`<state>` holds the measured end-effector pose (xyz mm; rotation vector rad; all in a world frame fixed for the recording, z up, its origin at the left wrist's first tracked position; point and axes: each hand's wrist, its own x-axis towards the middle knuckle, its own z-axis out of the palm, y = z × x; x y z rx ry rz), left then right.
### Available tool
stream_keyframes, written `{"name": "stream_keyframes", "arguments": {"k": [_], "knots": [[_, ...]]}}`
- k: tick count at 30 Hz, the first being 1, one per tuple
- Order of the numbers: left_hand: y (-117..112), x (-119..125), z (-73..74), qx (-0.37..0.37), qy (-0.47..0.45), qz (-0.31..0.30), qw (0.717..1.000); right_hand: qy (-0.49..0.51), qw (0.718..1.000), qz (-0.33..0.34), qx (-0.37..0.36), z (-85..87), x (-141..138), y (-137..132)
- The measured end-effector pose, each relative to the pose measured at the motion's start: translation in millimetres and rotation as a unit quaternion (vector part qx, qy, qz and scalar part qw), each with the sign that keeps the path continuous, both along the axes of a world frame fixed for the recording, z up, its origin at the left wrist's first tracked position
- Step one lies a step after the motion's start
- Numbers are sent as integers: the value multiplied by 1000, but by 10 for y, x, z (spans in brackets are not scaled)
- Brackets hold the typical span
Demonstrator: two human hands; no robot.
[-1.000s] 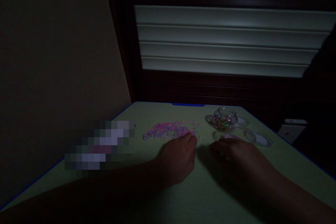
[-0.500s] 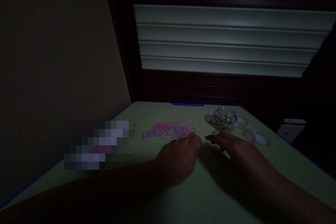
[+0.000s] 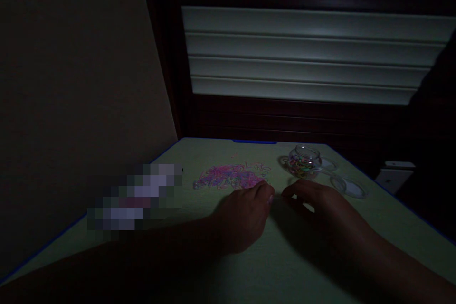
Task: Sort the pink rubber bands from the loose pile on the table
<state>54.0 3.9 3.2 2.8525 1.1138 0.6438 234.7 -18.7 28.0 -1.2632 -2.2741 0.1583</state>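
A loose pile of small rubber bands (image 3: 228,176), mostly pink and purple, lies on the table. My left hand (image 3: 245,216) is closed at the pile's near right edge, thumb and fingers pressed together. Whatever it pinches is too small and dark to name. Just to its right, my right hand (image 3: 317,202) has its thumb and index fingertips brought together in a pinch. Any item in it is also too tiny to make out. Behind the right hand stands a clear round jar (image 3: 304,159), uncapped, partly filled with multicoloured bands.
Clear plastic lids or rings (image 3: 352,188) lie right of the jar. A pixelated object (image 3: 142,194) rests along the left side of the pale green table (image 3: 260,270), which has a blue edge. White boxes (image 3: 395,178) stand beyond the right edge.
My right hand's fingers have curled from loosely stretched to a pinch. My left hand has turned very slightly, showing more of the thumb. The pile and jar look unchanged.
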Motion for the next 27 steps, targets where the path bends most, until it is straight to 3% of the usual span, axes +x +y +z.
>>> {"name": "stream_keyframes", "arguments": {"k": [14, 27], "knots": [[-36, 8, -1, -1, -28, 7, 1000, -15, 1000, -22, 7, -37, 10, 20], [22, 10, -24, 12, 12, 13, 1000, 12, 999, -22, -20, -7, 4, 7]]}}
